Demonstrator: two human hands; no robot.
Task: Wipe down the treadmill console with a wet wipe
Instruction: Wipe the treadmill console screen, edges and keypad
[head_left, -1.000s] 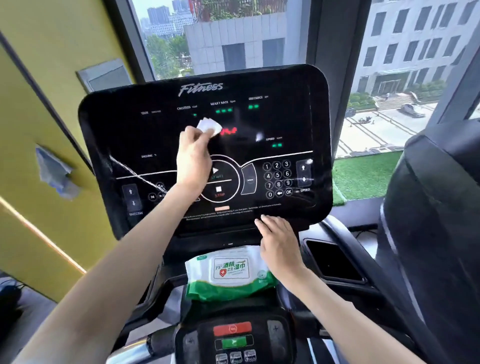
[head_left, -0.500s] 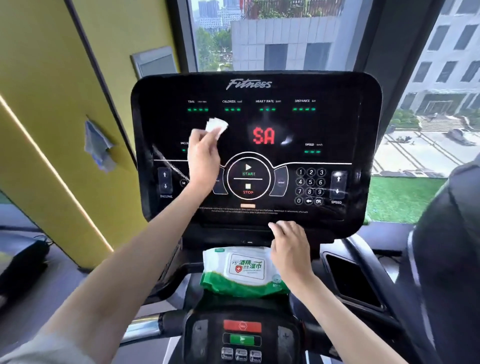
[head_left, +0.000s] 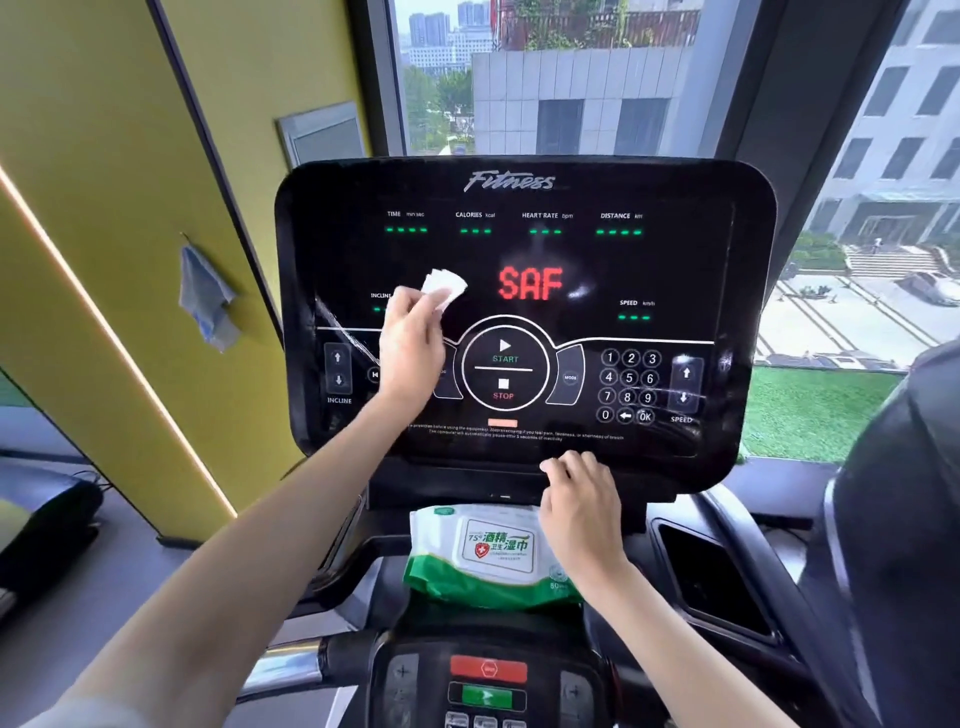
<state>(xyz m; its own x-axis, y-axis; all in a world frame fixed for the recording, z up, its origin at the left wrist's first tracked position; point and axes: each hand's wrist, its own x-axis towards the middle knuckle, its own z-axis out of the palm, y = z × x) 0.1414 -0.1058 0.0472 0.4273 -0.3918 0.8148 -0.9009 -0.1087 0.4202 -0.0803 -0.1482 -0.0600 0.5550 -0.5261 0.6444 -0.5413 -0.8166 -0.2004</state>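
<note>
1. A person's left hand (head_left: 410, 348) presses a folded white wet wipe (head_left: 443, 287) against the black treadmill console (head_left: 524, 249), left of centre, just beside the red "SAF" readout (head_left: 530, 283); fingers pinched on the wipe's lower edge, w/ most of the wipe sticking up above them.
2. The left hand covers the panel btwn the INCLINE arrows (head_left: 338, 369) and the round START/STOP dial (head_left: 504, 364); the bare forearm runs down to the lower left corner of the view.
3. Right hand (head_left: 582, 499) rests at the console's bottom edge, below the small warning text; fingers loosely spread and flat, gripping nothing, tips touching the dark lip of the panel.
4. A green-and-white pack of wipes (head_left: 483, 561) lies on the ledge under the console, directly beside the right hand & partly under the wrist; whether they touch is unclear.
5. Green dashes show under TIME, CALORIES, HEART RATE, DISTANCE & SPEED; a number keypad (head_left: 628, 387) sits right of the dial, w/ SPEED arrows (head_left: 685, 384) further right.
6. Streaks show on the glossy surface at the console's left side, near the wipe hand.
7. Lower control pad (head_left: 488, 680) w/ red and green buttons sits at the frame's bottom centre.
8. Background: a blue cloth (head_left: 208, 296) hangs on the yellow wall (head_left: 104, 156) at left; windows behind the console show office blocks and a paved yard.
</note>
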